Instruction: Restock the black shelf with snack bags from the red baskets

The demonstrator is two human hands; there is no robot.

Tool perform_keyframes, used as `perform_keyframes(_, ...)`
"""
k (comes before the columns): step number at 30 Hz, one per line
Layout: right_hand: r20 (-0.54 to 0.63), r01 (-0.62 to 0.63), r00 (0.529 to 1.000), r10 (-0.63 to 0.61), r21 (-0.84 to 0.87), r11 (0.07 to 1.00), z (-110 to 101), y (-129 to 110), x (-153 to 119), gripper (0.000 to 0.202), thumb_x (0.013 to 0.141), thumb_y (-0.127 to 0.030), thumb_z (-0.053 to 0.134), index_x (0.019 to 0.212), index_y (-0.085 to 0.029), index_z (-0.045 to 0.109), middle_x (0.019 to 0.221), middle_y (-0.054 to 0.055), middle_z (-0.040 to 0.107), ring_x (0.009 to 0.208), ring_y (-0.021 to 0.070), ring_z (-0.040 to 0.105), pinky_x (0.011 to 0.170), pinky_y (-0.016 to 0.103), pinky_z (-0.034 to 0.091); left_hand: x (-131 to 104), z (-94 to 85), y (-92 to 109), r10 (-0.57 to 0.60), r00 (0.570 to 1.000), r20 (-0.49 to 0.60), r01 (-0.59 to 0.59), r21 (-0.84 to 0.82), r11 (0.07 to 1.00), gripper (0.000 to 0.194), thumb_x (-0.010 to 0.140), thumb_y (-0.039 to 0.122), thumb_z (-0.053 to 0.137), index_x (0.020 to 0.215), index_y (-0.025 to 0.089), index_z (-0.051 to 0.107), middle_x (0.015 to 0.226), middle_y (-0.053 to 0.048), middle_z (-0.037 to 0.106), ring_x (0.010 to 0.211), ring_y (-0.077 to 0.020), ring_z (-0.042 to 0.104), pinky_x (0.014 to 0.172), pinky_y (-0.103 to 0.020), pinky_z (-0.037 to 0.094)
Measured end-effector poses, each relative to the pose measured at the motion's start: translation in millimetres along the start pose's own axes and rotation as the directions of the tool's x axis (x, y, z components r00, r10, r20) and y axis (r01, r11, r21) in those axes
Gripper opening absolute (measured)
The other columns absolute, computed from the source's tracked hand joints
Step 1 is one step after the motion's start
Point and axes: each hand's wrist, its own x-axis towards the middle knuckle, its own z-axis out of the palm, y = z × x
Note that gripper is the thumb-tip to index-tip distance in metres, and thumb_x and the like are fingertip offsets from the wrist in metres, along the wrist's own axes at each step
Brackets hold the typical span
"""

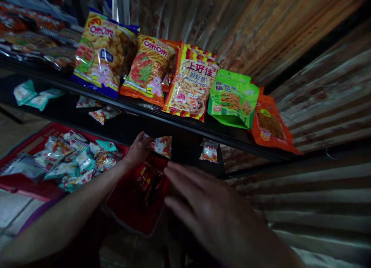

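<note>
My left hand [138,149] reaches to the lower black shelf, its fingers closed on the left end of a small orange and white snack packet [162,146]. Nearer the camera, my right hand [199,198] is held out with its fingers extended and nothing in them. It is to the right of a red basket [136,217], which holds some small dark red and yellow packets [149,179]. Another small packet [209,151] lies near the right end of the lower shelf.
Large snack bags [193,82] stand along the upper shelf [179,123]. A red crate [29,185] full of small packets [84,159] is at the left. Teal packets [36,96] lie on the lower shelf's left part. Corrugated sheeting [313,206] rises at the right.
</note>
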Motion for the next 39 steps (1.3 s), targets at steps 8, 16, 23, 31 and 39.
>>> perform_keyframes(8,-0.04,-0.503,0.771,0.635,0.574,0.646,68,114,57,0.054,0.083,-0.049,0.054,0.131,-0.025,0.045,0.131,0.01,0.055,0.115,0.0218,0.056,0.09,0.04,0.05,-22,-33.2,8,0.245,0.964,0.102,-0.235,-0.104,0.966,0.049,0.074,0.004,0.047,0.116,0.024,0.061,0.149,-0.005,0.028,0.133,-0.0239,0.036,0.108,-0.037,0.036)
perform_keyframes(16,0.323,-0.433,0.693,0.645,0.901,0.013,89,125,67,0.033,0.057,-0.034,0.083,0.082,-0.018,0.068,0.08,0.002,0.072,0.072,0.015,0.065,0.069,0.028,0.051,-20,-30.4,13,0.114,0.992,0.051,-0.08,-0.445,0.892,0.069,0.065,0.002,0.053,0.132,0.02,0.048,0.147,-0.01,0.034,0.134,-0.0256,0.033,0.11,-0.04,0.032)
perform_keyframes(23,0.339,-0.359,0.671,0.659,0.927,-0.112,101,124,60,0.035,0.052,-0.032,0.085,0.08,-0.019,0.069,0.078,0.0,0.071,0.07,0.0149,0.064,0.069,0.03,0.051,-18,-43.6,26,-0.39,0.839,0.38,0.476,-0.859,0.188,0.035,0.065,0.032,0.066,0.097,0.016,0.065,0.1,-0.008,0.067,0.087,-0.0223,0.063,0.077,-0.039,0.054)
perform_keyframes(31,0.36,-0.409,0.719,0.595,0.911,-0.057,108,125,54,0.042,0.051,-0.036,0.085,0.086,-0.019,0.07,0.08,0.002,0.071,0.07,0.0141,0.064,0.069,0.029,0.051,-22,-40.9,20,-0.413,0.81,0.417,0.531,-0.82,0.214,0.039,0.051,0.039,0.081,0.077,0.014,0.068,0.066,-0.004,0.067,0.058,-0.0143,0.059,0.057,-0.026,0.047)
perform_keyframes(39,0.363,-0.428,0.775,0.516,0.904,0.007,116,127,50,0.039,0.062,-0.043,0.077,0.092,-0.019,0.069,0.091,0.004,0.071,0.081,0.0165,0.065,0.074,0.032,0.051,-7,-22.8,-1,-0.506,0.862,0.021,0.329,-0.783,0.527,0.037,0.06,0.05,0.068,0.07,0.014,0.067,0.055,0.002,0.058,0.049,-0.0089,0.045,0.049,-0.022,0.035)
